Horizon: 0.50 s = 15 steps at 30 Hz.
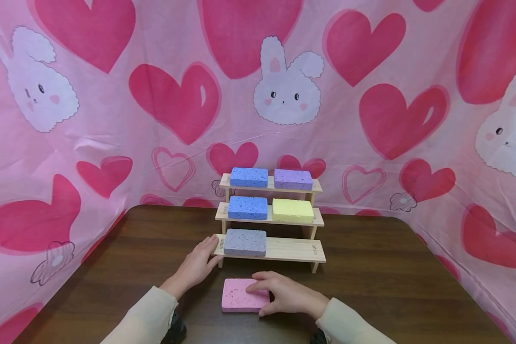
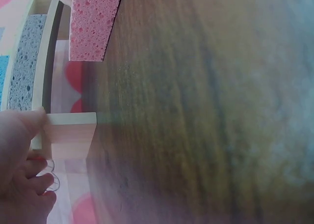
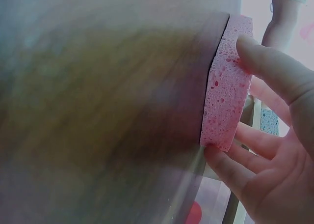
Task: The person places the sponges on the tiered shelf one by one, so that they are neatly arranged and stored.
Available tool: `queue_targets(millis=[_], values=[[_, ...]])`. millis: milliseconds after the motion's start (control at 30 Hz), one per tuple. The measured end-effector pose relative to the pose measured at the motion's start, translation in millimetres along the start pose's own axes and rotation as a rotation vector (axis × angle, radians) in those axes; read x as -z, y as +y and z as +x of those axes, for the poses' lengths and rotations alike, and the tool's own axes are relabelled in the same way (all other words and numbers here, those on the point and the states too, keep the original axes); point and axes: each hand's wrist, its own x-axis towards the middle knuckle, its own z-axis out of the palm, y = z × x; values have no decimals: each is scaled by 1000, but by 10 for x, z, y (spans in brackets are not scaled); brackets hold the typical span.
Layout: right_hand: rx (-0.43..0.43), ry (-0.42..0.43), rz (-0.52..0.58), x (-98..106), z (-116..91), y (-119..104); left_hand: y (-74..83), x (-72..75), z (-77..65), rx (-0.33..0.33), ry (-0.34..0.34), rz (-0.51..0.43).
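Note:
A pink sponge (image 1: 241, 297) lies on the table before a three-tier wooden shelf (image 1: 290, 248). My right hand (image 1: 290, 294) grips the sponge at its right end, with the thumb on its near side and fingers over and behind it; the sponge's porous face (image 3: 228, 86) shows in the right wrist view. At the lowest tier's left end, my left hand (image 1: 195, 265) holds the shelf, its thumb (image 2: 32, 121) against the front edge and the other fingers bent past the end. A grey sponge (image 1: 245, 242) sits on that tier's left half.
On the middle tier are a blue sponge (image 1: 247, 208) and a yellow sponge (image 1: 292, 210). The top tier bears another blue sponge (image 1: 249, 177) and a purple sponge (image 1: 293, 179). A pink heart-and-rabbit cloth (image 1: 172, 28) hangs behind and beside the dark wooden table (image 1: 382, 282).

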Motion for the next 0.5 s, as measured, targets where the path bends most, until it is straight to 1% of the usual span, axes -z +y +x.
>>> queue_targets(millis=[333, 500], values=[[-19, -3, 0, 35, -15, -30, 0, 0, 13, -9, 1, 13], [-43, -10, 24, 74, -16, -37, -2, 0, 3, -18, 1, 13]])
